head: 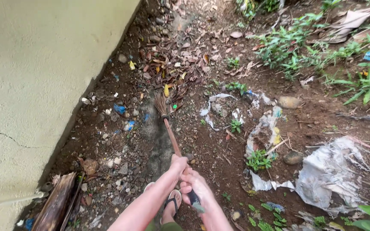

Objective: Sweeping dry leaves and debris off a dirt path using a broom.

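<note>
Bare brown earth (219, 149) carries everything here, strewn with small stones and running along the foot of a pale plastered wall (35, 85). Dry brown leaves (180, 55) lie thick at the far end, with scraps of blue plastic (120, 109) near the wall, torn whitish sheeting (326, 171) crumpled at the right, two rounded stones (288, 102) beside it and low green weeds (258, 160) rooted between. A brown husk-like piece, perhaps palm bark (56, 205), lies by the wall's base
</note>
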